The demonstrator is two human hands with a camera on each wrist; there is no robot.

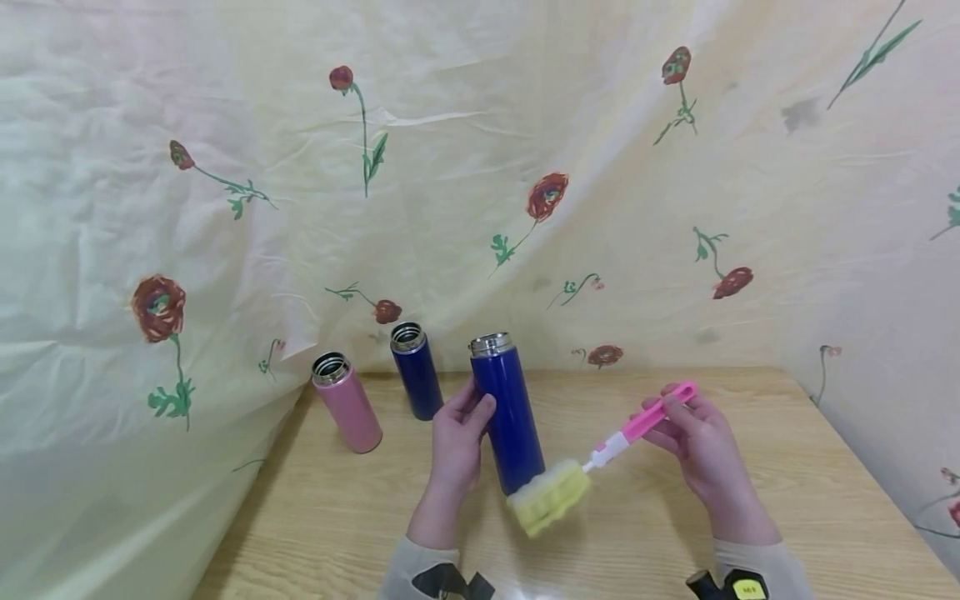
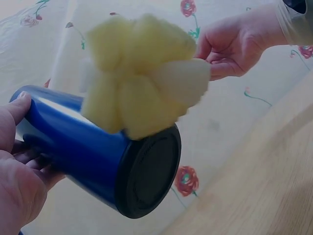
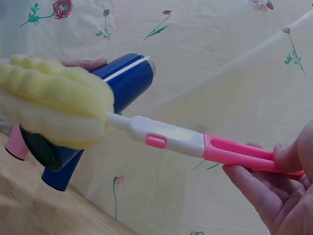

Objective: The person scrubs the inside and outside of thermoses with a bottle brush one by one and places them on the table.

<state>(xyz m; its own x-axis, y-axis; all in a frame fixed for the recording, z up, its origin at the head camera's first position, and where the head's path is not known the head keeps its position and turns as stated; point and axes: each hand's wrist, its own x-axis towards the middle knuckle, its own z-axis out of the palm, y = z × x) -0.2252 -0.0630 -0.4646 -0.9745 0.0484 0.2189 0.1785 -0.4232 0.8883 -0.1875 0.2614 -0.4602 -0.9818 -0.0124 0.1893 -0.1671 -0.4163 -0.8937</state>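
My left hand [image 1: 457,442] grips a tall dark blue flask [image 1: 508,417] round its body, lifted and tilted so its black base [image 2: 149,171] faces the left wrist camera. The flask's open steel mouth [image 1: 491,343] points up and away. My right hand [image 1: 693,442] pinches the pink handle [image 1: 660,414] of a bottle brush. The brush's yellow sponge head [image 1: 550,497] hangs just in front of the flask's lower end. In the right wrist view the sponge head [image 3: 56,107] overlaps the flask [image 3: 122,81], and the white and pink handle [image 3: 195,143] runs to my fingers [image 3: 274,186].
A pink flask [image 1: 347,404] and a second dark blue flask [image 1: 416,371] stand open on the wooden table [image 1: 750,517] at the back left. A cream cloth printed with red flowers [image 1: 547,196] hangs behind and along both sides of the table.
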